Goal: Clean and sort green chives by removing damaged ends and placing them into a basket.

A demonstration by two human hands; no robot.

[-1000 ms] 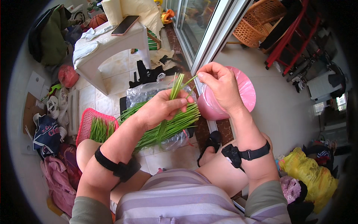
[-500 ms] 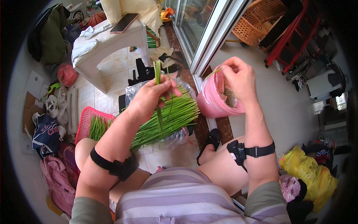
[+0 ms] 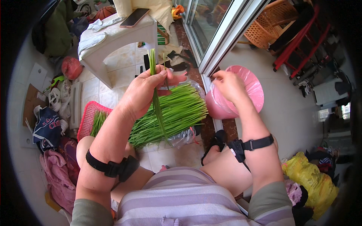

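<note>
My left hand (image 3: 149, 84) grips a small upright bunch of garlic chives (image 3: 152, 62), pale stem ends up and dark leaves hanging down. One separate stalk (image 3: 166, 69) stands out near its fingers. Below lies a large pile of garlic chives (image 3: 169, 113) on clear plastic. My right hand (image 3: 228, 84) is over the left rim of a pink bin (image 3: 250, 86) with a clear liner, its fingers curled; whether anything is in them is hidden. A red basket (image 3: 87, 116) with more chives stands left of the pile, partly behind my left forearm.
A white stool (image 3: 98, 49) bears a phone (image 3: 135, 17) and white gloves (image 3: 92, 40). A sliding door frame (image 3: 222, 41) runs beside the bin. Bags and clothes line the left wall; a yellow bag (image 3: 311, 180) lies at the lower right.
My right hand has moved left from above the bin's middle, and the thin green piece in its fingers no longer shows. My left hand still grips its bunch, now tilted slightly. The view has shifted.
</note>
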